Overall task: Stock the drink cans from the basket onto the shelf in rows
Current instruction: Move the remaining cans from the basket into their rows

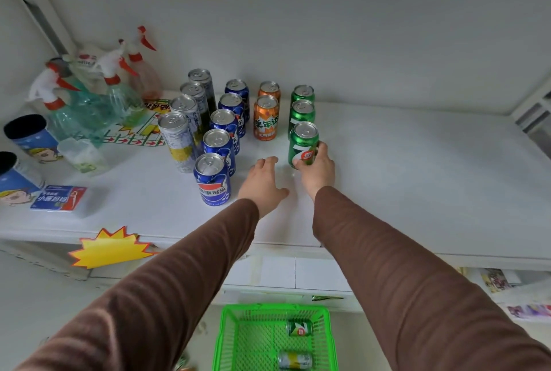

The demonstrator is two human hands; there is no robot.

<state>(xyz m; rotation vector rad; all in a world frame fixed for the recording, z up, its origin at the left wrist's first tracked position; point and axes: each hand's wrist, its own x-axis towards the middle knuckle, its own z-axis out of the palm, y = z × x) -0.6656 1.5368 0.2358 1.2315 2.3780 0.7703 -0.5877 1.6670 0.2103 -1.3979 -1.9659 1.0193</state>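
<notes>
On the white shelf [417,167] stand four rows of cans running front to back: tall silver cans [176,138], blue Pepsi cans [212,179], two orange cans [266,118] and green 7-Up cans. My right hand [317,172] grips the front green can [302,144], upright on the shelf at the near end of its row. My left hand [262,181] rests flat on the shelf with fingers relaxed, in front of the orange row and holding nothing. Below, the green basket [229,338] holds a green can [299,328] and a silver-yellow can [295,360], both lying on their sides.
Spray bottles [116,93] crowd the shelf's back left, beside blue cups [29,135], a clear plastic cup [82,154] and a blue packet [58,199]. A yellow starburst tag [110,248] hangs on the shelf's front edge. The shelf's right half is bare.
</notes>
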